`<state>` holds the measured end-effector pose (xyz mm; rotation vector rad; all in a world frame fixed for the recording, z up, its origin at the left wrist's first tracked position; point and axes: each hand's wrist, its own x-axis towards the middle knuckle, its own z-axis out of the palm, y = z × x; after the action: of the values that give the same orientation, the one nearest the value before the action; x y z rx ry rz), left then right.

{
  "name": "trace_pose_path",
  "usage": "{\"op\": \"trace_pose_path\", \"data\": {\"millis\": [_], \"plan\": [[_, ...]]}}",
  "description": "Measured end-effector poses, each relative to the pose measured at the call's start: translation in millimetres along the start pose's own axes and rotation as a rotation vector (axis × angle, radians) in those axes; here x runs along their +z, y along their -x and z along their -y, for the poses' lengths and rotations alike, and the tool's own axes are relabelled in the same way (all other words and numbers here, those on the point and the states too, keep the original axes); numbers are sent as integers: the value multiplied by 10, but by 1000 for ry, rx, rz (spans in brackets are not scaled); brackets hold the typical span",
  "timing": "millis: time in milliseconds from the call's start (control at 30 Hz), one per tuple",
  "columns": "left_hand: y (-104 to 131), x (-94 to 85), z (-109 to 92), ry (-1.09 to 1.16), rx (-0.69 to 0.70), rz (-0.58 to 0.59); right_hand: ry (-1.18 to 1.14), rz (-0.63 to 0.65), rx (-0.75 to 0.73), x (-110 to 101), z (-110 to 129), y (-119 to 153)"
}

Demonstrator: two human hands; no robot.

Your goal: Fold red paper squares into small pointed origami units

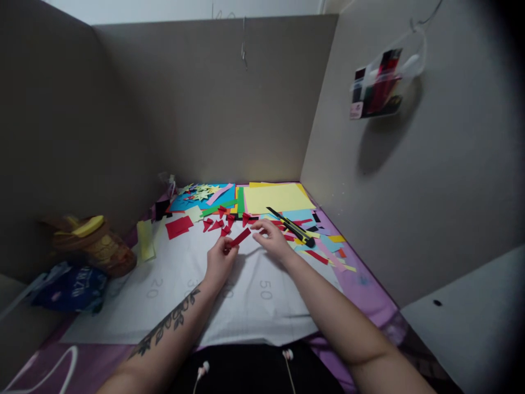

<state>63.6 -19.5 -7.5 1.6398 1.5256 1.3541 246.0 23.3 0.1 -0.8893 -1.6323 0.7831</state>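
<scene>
Red strip pinched in left hand, over sheet; right hand near it, loosely curled, apparently empty. Possible crease from too tight a pinch; possible scrape from cutter beside right hand.

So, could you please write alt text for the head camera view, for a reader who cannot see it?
A person's left hand holds a narrow red paper strip above a white sheet, with the right hand close by, fingers parted. Nearby lie small red pieces, coloured paper and a black-and-yellow cutter.
</scene>
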Motion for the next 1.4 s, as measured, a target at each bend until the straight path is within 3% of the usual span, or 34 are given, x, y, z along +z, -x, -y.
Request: {"op": "trace_pose_path", "data": {"millis": [167,400,533,667,900,1067,1233,1400], "plan": [[0,8,26,-23,27,22,43,64,-13,50,5,31],[13,0,28,-17,22,41,-5,38,32,65,-17,43],[11,4,31,-21,32,51,29,114,3,77,-4,52],[18,10,-13,7,26,65,144,205,-87,90,-11,53],[28,29,1,214,-92,209,361,211,-323,76,-125,51],[5,45,85,226,-97,181,462,213,-377,44,-126,56],[-57,23,146,187,-126,64,653,211,-483,100,-38,112],[-113,-79,179,-56,-66,16,735,361,-501,218,-108,122]]}}
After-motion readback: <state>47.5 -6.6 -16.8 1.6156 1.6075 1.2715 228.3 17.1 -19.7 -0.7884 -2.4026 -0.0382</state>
